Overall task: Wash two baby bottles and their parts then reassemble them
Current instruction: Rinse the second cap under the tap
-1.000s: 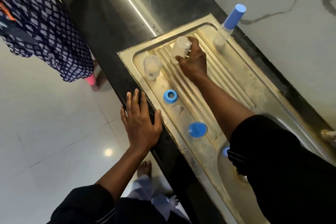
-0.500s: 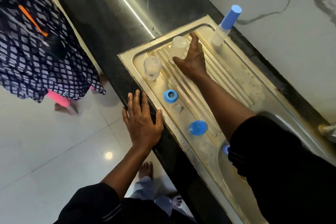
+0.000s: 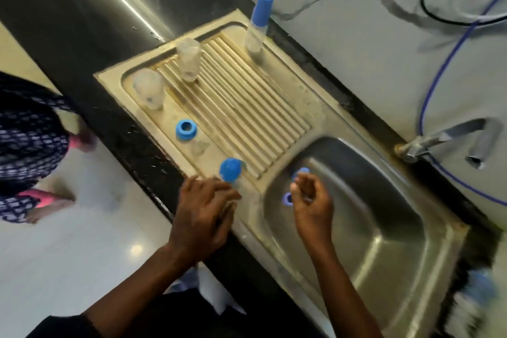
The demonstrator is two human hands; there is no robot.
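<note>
Two clear baby bottles stand upside down on the drainboard [image 3: 274,107], one at its left corner [image 3: 149,89] and one further back [image 3: 188,59]. In front of them lie a blue ring collar [image 3: 186,130], a clear nipple [image 3: 199,147] and a blue cap [image 3: 230,169]. In the sink basin [image 3: 384,228] there is a blue ring [image 3: 287,198] and another blue part [image 3: 301,171], both partly hidden by my right hand [image 3: 312,203]. That hand hovers over them with loosely curled fingers and holds nothing. My left hand [image 3: 203,211] rests flat on the sink's front edge, next to the blue cap.
A tall slim bottle with a blue cap [image 3: 259,25] stands at the drainboard's back edge. The tap [image 3: 450,140] juts over the basin from the right, with a blue hose [image 3: 428,85] on the wall. A blurred brush [image 3: 472,299] lies at the lower right. Another person [image 3: 24,129] stands left.
My right hand has let go of the rear bottle and come back over the basin. My left hand has slid right along the counter edge to the blue cap.
</note>
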